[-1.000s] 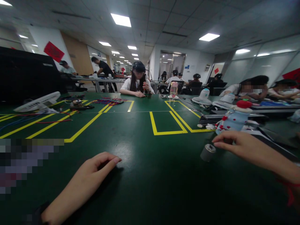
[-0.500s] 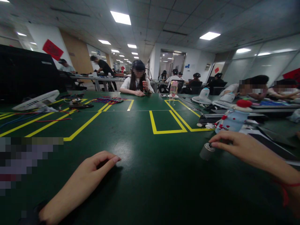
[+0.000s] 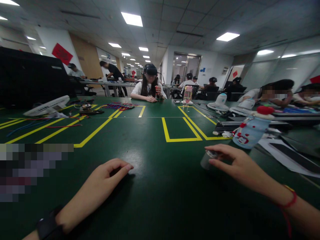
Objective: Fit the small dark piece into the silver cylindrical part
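Note:
My right hand (image 3: 233, 163) is wrapped around a small grey cylinder (image 3: 206, 160), a little metal can lying on the green table (image 3: 155, 186). The fingers close over its right end, and a red string circles that wrist. My left hand (image 3: 105, 181) rests flat on the table at lower left, fingers loosely curled, holding nothing. A black band sits on that wrist.
A light blue snowman-patterned bottle with a red cap (image 3: 251, 128) stands just behind my right hand. Papers and a dark tray (image 3: 287, 155) lie to the right. Yellow tape boxes (image 3: 181, 131) mark the table. White fans (image 3: 48, 106), wires and several seated people are farther off.
My right hand moved left and closed over the grey cylinder, dragging it leftward across the table. The left hand stayed in place.

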Motion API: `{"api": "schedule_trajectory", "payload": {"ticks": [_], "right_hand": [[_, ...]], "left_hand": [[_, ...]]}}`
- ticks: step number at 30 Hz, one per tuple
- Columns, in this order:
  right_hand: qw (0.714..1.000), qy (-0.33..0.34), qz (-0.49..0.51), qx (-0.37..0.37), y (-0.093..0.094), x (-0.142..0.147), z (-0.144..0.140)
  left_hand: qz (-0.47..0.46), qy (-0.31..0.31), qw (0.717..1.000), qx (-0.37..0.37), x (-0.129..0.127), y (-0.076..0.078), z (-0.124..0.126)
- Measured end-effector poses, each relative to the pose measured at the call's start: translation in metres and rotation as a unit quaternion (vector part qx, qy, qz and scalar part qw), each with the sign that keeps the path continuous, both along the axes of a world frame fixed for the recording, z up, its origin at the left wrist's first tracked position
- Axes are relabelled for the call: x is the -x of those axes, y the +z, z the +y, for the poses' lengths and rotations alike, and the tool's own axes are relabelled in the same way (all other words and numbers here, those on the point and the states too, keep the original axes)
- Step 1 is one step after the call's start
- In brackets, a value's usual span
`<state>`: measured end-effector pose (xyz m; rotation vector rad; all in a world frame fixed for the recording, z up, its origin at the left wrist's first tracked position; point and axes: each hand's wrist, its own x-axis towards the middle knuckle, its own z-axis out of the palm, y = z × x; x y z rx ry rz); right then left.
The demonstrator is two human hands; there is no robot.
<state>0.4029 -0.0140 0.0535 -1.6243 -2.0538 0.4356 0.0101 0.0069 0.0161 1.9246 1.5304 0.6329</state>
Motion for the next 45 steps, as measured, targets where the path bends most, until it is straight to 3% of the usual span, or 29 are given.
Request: {"api": "schedule_trajectory", "payload": {"ticks": [5,9,13,17,21,26,31,34,41,45], "right_hand": [[0.981,0.169,0.074,-0.056,-0.011,0.087,0.002],[0.973,0.183,0.106,-0.092,-0.032,0.121,0.003],[0.976,0.136,0.152,-0.069,-0.048,0.12,0.004],[0.973,0.143,0.178,-0.036,-0.048,0.114,0.005],[0.975,0.146,0.169,-0.013,-0.042,0.112,0.005],[0.974,0.15,0.169,-0.019,-0.041,0.113,0.004],[0.977,0.147,0.153,-0.026,-0.039,0.111,0.003],[0.98,0.142,0.137,-0.026,-0.039,0.108,0.001],[0.983,0.141,0.109,-0.033,-0.044,0.104,-0.003],[0.991,0.09,0.087,-0.047,-0.038,0.089,-0.001]], "left_hand": [[0.006,-0.029,0.998,-0.054,-0.012,0.003,-0.008],[-0.001,-0.072,0.988,-0.136,-0.033,0.014,-0.018],[-0.011,-0.106,0.98,-0.17,-0.064,0.028,-0.02],[-0.038,-0.131,0.976,-0.169,-0.09,0.033,-0.014],[-0.077,-0.1,0.98,-0.153,-0.092,0.035,-0.011],[-0.083,-0.122,0.979,-0.139,-0.095,0.034,-0.01],[-0.1,-0.081,0.98,-0.15,-0.092,0.036,-0.01],[-0.088,-0.081,0.985,-0.128,-0.078,0.029,-0.008],[0.033,-0.109,0.985,-0.132,-0.065,-0.007,0.004],[0.009,-0.11,0.989,-0.103,-0.061,-0.005,0.005]]}}
